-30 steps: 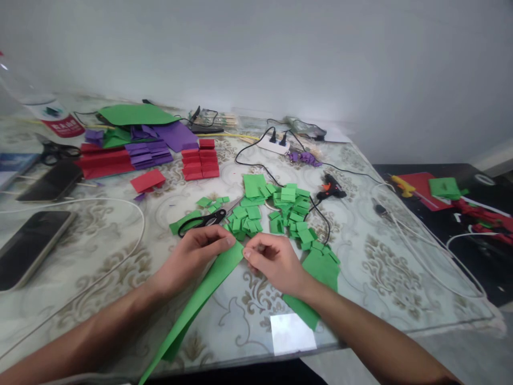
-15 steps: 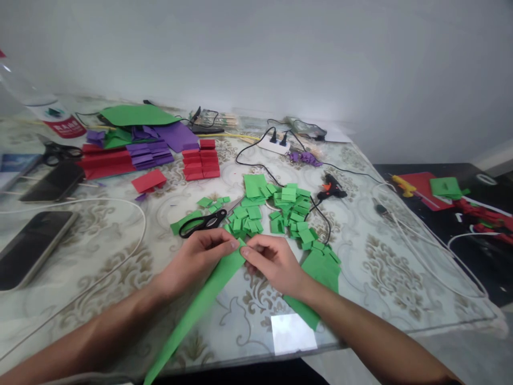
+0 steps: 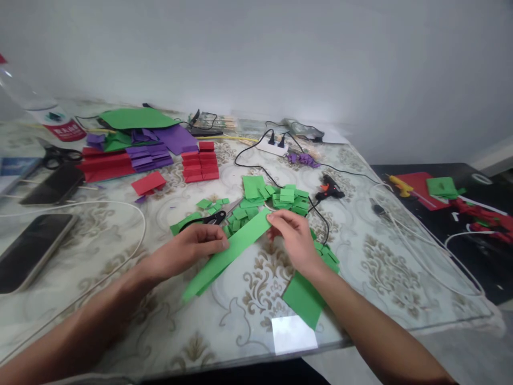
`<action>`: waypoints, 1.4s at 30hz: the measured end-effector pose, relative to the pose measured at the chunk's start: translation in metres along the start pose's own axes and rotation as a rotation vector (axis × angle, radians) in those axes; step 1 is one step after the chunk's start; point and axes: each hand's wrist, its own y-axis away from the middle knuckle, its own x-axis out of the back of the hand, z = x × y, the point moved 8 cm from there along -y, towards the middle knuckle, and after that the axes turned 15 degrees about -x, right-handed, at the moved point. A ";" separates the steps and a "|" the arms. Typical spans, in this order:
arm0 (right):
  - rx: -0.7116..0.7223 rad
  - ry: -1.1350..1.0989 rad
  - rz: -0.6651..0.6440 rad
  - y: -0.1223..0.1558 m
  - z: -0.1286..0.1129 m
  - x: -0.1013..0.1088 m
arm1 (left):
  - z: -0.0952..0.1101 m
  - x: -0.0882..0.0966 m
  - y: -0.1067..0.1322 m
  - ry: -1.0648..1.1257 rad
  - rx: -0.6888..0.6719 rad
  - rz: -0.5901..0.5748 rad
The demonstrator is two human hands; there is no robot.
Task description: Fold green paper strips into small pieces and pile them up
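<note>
A long green paper strip (image 3: 236,247), folded lengthwise, slants across the space between my hands. My left hand (image 3: 200,246) pinches its upper edge near the middle, thumb on top. At the strip's far right end, my right hand (image 3: 294,235) grips the tip between thumb and fingers. Black-handled scissors (image 3: 214,217) lie just beyond my left hand, partly hidden by it. Small folded green paper pieces (image 3: 288,197) are heaped past the strip, and some are covered by my right hand. A larger green sheet (image 3: 304,299) lies under my right forearm.
Red folded papers (image 3: 200,163) and purple folded papers (image 3: 148,156) lie at the back left. A black glue gun (image 3: 329,188) sits right of the green pieces, near a white power strip (image 3: 272,145). Two phones (image 3: 34,248) and a bottle (image 3: 60,120) are on the left.
My right hand has moved up and right with the strip's tip, while my left hand now holds it farther down. The strip's lower end has risen off the table's front edge.
</note>
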 end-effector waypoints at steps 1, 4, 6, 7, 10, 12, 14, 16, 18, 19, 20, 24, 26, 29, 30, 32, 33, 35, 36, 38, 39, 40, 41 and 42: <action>0.007 -0.016 0.015 -0.002 -0.001 0.003 | 0.001 0.004 0.000 -0.011 0.001 0.007; 0.026 -0.083 0.072 -0.010 -0.003 0.015 | -0.001 0.011 0.001 0.048 0.059 0.001; 0.043 -0.127 0.109 -0.015 -0.005 0.023 | 0.002 0.021 0.000 0.060 0.022 0.062; 0.050 -0.141 0.119 -0.016 -0.005 0.026 | 0.004 0.027 -0.001 0.062 -0.004 0.123; 0.043 -0.116 0.055 -0.019 -0.006 0.025 | 0.008 0.053 0.001 0.147 -0.095 0.427; -0.005 -0.026 -0.093 -0.015 -0.004 0.013 | 0.012 0.066 0.005 0.230 -0.183 0.622; -0.098 0.125 -0.320 -0.005 0.001 -0.008 | 0.015 0.073 0.009 0.287 -0.248 0.736; -0.181 0.279 -0.549 0.011 0.009 -0.028 | 0.015 0.070 0.010 0.311 -0.259 0.743; -0.204 0.489 -0.811 0.033 0.019 -0.049 | 0.013 0.057 0.008 0.308 -0.227 0.648; -0.193 0.494 -0.830 0.037 0.020 -0.054 | 0.012 0.045 0.005 0.299 -0.196 0.547; -0.203 0.436 -0.816 0.038 0.020 -0.057 | 0.012 0.031 0.004 0.289 -0.178 0.451; -0.183 0.133 -0.509 0.028 0.021 -0.051 | 0.009 -0.017 0.005 0.158 -0.093 0.187; -0.144 0.131 -0.403 0.026 0.023 -0.048 | 0.007 -0.031 0.007 0.115 -0.063 0.125; -0.126 0.169 -0.354 0.026 0.024 -0.047 | 0.003 -0.037 0.008 0.054 -0.026 0.100; -0.130 0.173 -0.347 0.026 0.024 -0.046 | 0.001 -0.036 0.009 0.050 -0.010 0.101; -0.141 0.169 -0.329 0.026 0.024 -0.044 | -0.003 -0.035 0.010 0.042 0.022 0.099; -0.144 0.170 -0.318 0.026 0.024 -0.043 | -0.004 -0.034 0.010 0.037 0.034 0.098; -0.137 0.179 -0.296 0.025 0.024 -0.041 | -0.004 -0.034 0.010 0.027 0.042 0.089; -0.132 0.185 -0.287 0.025 0.023 -0.040 | -0.004 -0.034 0.010 0.024 0.035 0.087; -0.124 0.188 -0.273 0.024 0.023 -0.039 | -0.002 -0.034 0.009 0.023 0.019 0.092; -0.125 0.188 -0.268 0.024 0.024 -0.039 | -0.001 -0.035 0.009 0.025 0.014 0.097; -0.126 0.189 -0.263 0.024 0.024 -0.039 | 0.000 -0.035 0.009 0.029 0.011 0.103; -0.127 0.191 -0.258 0.023 0.024 -0.038 | 0.001 -0.035 0.008 0.035 0.011 0.108; -0.127 0.195 -0.253 0.023 0.024 -0.038 | 0.001 -0.035 0.008 0.043 0.012 0.111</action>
